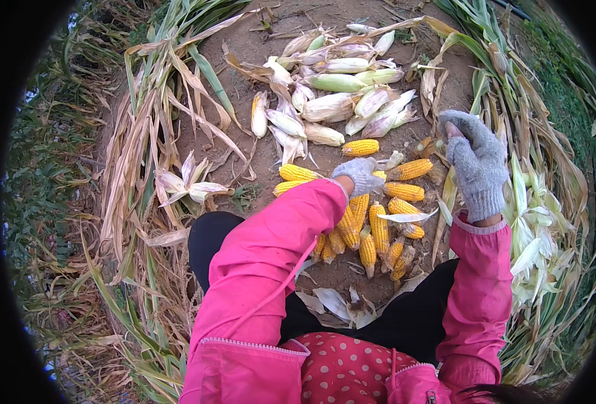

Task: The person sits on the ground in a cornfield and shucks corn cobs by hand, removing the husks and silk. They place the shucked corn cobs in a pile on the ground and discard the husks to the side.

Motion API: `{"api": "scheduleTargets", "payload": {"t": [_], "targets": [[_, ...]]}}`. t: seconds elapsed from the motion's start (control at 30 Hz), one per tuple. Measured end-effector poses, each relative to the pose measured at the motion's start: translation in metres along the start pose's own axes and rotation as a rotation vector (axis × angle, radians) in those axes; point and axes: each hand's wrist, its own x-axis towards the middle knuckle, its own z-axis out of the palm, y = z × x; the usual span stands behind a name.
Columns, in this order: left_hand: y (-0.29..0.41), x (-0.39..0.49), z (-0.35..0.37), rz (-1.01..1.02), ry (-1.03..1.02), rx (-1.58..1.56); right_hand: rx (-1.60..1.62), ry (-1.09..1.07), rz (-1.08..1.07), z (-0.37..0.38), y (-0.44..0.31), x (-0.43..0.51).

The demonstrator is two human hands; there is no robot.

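My left hand (359,175), in a grey knit glove, reaches over the husked yellow corn. Its fingers curl over one husked ear (379,174), mostly hidden, with a bit of yellow kernels showing at the fingertips. More bare ears lie around it, such as one ear (361,147) just beyond and another ear (404,191) to the right. Off to the right, my right hand (475,159) is raised in a matching glove. Its fingers are bent, thumb apart from them, a bare fingertip showing; I see nothing held in it.
Beyond the bare ears, a heap of corn in pale husks (333,83) lies on brown soil. Dry stalks (144,126) line the left side, with more stalks (515,76) on the right. Peeled husks (533,242) pile beside my right sleeve; an opened husk (189,182) lies left.
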Motion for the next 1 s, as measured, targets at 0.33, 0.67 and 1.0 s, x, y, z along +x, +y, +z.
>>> {"api": "scheduleTargets", "payload": {"t": [0.33, 0.67, 1.0], "targets": [[-0.134, 0.039, -0.057, -0.692, 0.808, -0.624, -0.013, -0.019, 0.123, 0.003, 0.006, 0.001], [-0.186, 0.089, -0.016, -0.440, 0.758, -2.136, -0.232, -0.141, 0.042, 0.017, 0.009, 0.009], [-0.150, 0.066, -0.046, -0.281, 0.834, -1.939, -0.165, -0.117, 0.032, 0.008, 0.016, 0.007]]}}
